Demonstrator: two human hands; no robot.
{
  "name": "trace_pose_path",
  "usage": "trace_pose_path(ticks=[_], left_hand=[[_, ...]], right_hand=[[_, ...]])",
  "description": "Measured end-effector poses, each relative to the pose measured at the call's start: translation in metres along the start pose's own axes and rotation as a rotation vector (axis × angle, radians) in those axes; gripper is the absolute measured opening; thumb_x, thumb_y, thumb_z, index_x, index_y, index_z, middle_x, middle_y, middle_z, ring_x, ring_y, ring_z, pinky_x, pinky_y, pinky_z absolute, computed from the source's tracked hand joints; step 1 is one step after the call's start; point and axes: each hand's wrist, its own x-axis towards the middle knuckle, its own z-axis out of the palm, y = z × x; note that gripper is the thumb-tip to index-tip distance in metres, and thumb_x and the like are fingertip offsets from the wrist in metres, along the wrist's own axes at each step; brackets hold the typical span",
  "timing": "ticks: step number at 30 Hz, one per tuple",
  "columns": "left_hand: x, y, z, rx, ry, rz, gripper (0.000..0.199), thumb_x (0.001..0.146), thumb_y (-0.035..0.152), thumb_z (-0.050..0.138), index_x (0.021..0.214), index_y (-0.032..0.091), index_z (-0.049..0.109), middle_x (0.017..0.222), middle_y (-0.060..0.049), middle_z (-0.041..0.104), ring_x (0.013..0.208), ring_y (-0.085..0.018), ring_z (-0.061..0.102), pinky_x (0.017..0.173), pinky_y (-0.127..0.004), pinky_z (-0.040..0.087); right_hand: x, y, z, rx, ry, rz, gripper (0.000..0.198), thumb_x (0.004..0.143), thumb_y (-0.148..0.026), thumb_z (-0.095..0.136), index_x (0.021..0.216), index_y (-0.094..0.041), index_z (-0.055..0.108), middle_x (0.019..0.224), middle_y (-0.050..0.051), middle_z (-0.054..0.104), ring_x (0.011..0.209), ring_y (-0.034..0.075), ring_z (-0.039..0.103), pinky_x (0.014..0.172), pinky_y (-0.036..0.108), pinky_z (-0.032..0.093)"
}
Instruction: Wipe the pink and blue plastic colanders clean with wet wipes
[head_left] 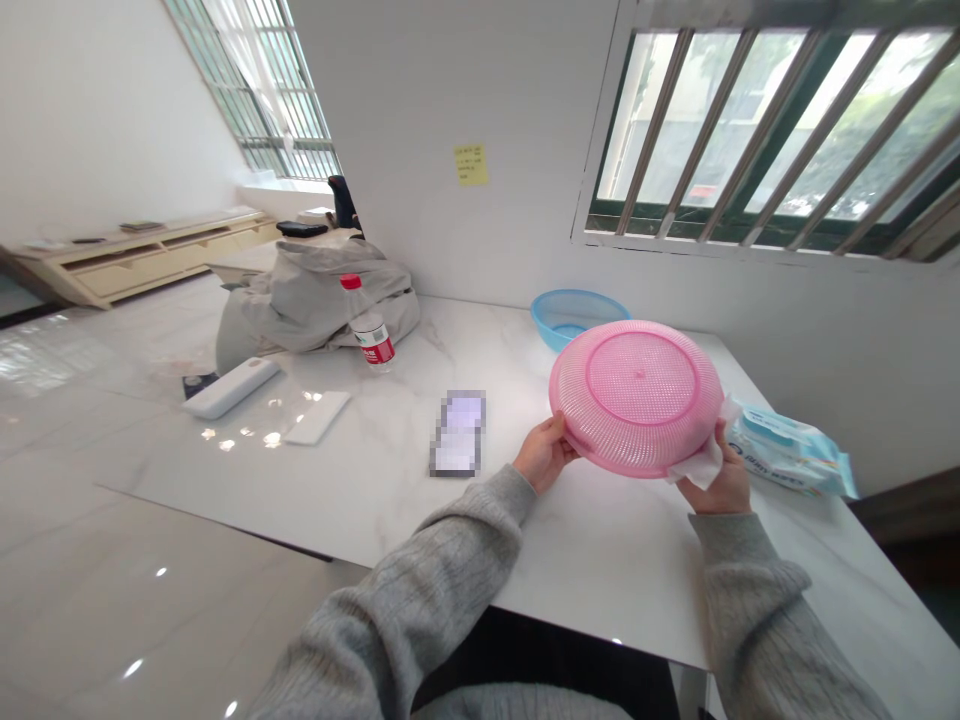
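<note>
A pink plastic mesh basket (640, 375) is held up over the table, tilted so that its round underside faces me. My left hand (546, 455) grips its rim at the lower left, thumb on the near side. My right hand (721, 482) is closed at the lower right rim, with a white wipe (699, 466) pressed between it and the basket. Behind the pink basket stands a blue plastic basket (574, 312), partly covered by it. A light-blue pack of wet wipes (787, 448) lies just right of my right hand.
On the white marbled table (397, 430) lies a phone (458, 433), its screen blurred. Farther left are a bottle with a red cap (369, 330), a grey cloth (300, 300), a long white case (232, 387) and a flat white piece (318, 418). A barred window (765, 140) is above.
</note>
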Motion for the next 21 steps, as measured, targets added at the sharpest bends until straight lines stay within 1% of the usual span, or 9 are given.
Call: trace_pose_path(ticks=[4,7,11,17,19,21], left_hand=[[-0.0006,0.0006,0.0005,-0.002,-0.016,-0.011,0.04,0.085,0.049,0.079,0.093,0.011,0.07,0.085,-0.009,0.072,0.078,-0.02,0.066,0.083,-0.038,0.054],[-0.0006,0.0005,0.0002,0.003,-0.028,-0.007,0.041,0.084,0.05,0.079,0.092,0.011,0.071,0.085,-0.009,0.072,0.077,-0.02,0.066,0.083,-0.038,0.054],[-0.001,0.0004,0.0001,0.018,-0.042,0.0,0.043,0.083,0.053,0.08,0.089,0.012,0.07,0.083,-0.009,0.071,0.076,-0.02,0.066,0.084,-0.038,0.053],[-0.0031,0.001,0.0014,0.047,-0.085,0.014,0.047,0.079,0.055,0.083,0.09,0.011,0.071,0.082,-0.009,0.071,0.079,-0.021,0.066,0.087,-0.041,0.052],[-0.0039,0.0014,0.002,0.039,-0.109,0.031,0.047,0.076,0.054,0.086,0.089,0.011,0.072,0.083,-0.008,0.071,0.079,-0.02,0.066,0.087,-0.039,0.052],[-0.0053,0.0025,0.0027,0.009,-0.138,0.053,0.043,0.074,0.048,0.089,0.091,0.012,0.073,0.083,-0.007,0.072,0.079,-0.018,0.065,0.086,-0.036,0.051]], right_hand=[[0.0046,0.0007,-0.0043,-0.013,-0.046,-0.032,0.027,0.096,-0.045,0.063,0.117,-0.033,0.074,0.108,-0.002,0.081,0.109,0.021,0.075,0.105,0.043,0.06],[0.0066,0.0017,-0.0061,0.003,-0.073,-0.029,0.027,0.096,-0.045,0.064,0.117,-0.032,0.074,0.107,-0.001,0.081,0.107,0.021,0.076,0.105,0.044,0.059],[0.0085,0.0017,-0.0077,-0.003,-0.071,-0.017,0.024,0.098,-0.044,0.061,0.114,-0.032,0.074,0.106,-0.002,0.081,0.105,0.02,0.076,0.104,0.043,0.059],[0.0077,0.0003,-0.003,-0.036,-0.066,-0.013,0.025,0.098,-0.043,0.058,0.111,-0.03,0.075,0.11,0.0,0.081,0.11,0.021,0.074,0.106,0.045,0.058],[0.0069,0.0002,-0.0005,-0.053,-0.081,-0.031,0.025,0.097,-0.042,0.059,0.111,-0.03,0.075,0.112,0.0,0.08,0.111,0.021,0.074,0.106,0.044,0.057],[0.0067,0.0006,0.0004,-0.062,-0.078,-0.068,0.024,0.096,-0.039,0.06,0.112,-0.03,0.075,0.113,0.0,0.08,0.111,0.02,0.073,0.106,0.042,0.057]])
